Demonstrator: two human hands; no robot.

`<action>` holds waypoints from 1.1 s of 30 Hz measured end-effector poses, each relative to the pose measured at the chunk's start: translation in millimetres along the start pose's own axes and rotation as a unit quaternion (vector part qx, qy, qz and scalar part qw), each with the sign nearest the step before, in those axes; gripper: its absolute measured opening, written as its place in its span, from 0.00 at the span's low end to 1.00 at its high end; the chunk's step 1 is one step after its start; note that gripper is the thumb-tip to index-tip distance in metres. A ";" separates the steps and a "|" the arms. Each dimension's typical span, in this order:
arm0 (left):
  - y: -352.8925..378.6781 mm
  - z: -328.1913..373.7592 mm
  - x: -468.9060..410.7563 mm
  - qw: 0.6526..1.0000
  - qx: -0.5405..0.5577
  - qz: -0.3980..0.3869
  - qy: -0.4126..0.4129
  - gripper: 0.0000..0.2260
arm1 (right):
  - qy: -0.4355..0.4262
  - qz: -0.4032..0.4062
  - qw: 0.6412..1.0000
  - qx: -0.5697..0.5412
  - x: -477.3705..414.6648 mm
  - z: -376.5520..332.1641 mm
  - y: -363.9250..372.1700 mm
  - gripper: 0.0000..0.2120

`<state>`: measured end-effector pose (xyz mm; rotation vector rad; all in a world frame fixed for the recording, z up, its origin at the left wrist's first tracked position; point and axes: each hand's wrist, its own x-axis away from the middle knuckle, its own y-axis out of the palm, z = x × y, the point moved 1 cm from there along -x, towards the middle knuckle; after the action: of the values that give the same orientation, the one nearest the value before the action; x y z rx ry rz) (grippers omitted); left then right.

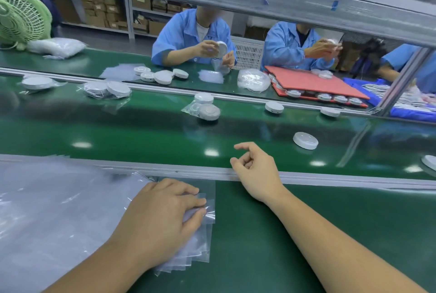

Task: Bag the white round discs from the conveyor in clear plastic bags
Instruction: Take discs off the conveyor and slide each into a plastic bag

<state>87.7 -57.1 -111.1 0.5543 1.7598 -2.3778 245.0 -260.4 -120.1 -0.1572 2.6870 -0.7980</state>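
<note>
A clear bag [208,210] is pinched ready by the left hand [162,217] while the empty, relaxed right hand [254,170] is extended toward a disc [305,140].

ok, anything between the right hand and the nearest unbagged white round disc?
Nothing. Head view shows only bare glossy green conveyor belt between the right hand and that white round disc.

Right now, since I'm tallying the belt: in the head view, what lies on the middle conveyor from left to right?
Single bagged disc → two bagged discs → bare disc by the far rail → bare disc mid-belt → another far-rail disc → disc cut by the right edge.
</note>
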 end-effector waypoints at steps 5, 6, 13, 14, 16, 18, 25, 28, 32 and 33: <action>-1.6 1.6 0.1 1.000 0.003 0.004 0.003 0.17 | 0.004 -0.003 1.000 0.008 -1.4 1.2 1.2 0.06; -1.4 1.1 0.3 1.000 0.003 0.002 0.003 0.17 | 0.005 -0.004 1.000 0.010 -1.5 1.0 1.6 0.05; -0.9 0.5 0.9 1.000 -0.005 -0.005 0.002 0.16 | 0.011 -0.008 1.000 0.023 -1.1 3.0 1.6 0.05; -0.4 0.3 0.6 1.000 -0.006 -0.008 0.001 0.16 | 0.013 -0.009 1.000 0.025 -1.3 3.0 1.9 0.05; -0.2 0.1 0.0 1.000 -0.003 -0.016 -0.001 0.17 | 0.012 -0.007 0.999 0.031 -1.5 2.7 2.4 0.05; -0.3 -0.4 -0.5 1.000 -0.005 -0.028 -0.002 0.18 | 0.008 -0.004 0.999 0.042 -1.6 2.7 2.3 0.05; -3.0 1.3 -0.2 0.999 -0.002 -0.031 -0.009 0.17 | 0.009 -0.001 0.999 0.052 -1.2 3.7 2.0 0.05; -0.9 -0.3 -1.0 0.999 -0.002 -0.047 -0.011 0.20 | 0.012 -0.004 0.999 0.050 -0.8 4.1 1.6 0.05; -0.5 -0.9 -0.7 0.999 0.000 -0.048 -0.016 0.22 | 0.011 -0.005 0.999 0.051 -1.3 3.3 1.8 0.05; -0.3 -0.9 -0.7 0.999 0.000 -0.048 -0.016 0.22 | 0.010 -0.006 0.999 0.051 -1.5 3.1 1.9 0.05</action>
<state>88.5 -56.2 -110.9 0.4391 1.8124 -2.4363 247.4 -260.1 -123.1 -0.1417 2.6595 -0.9442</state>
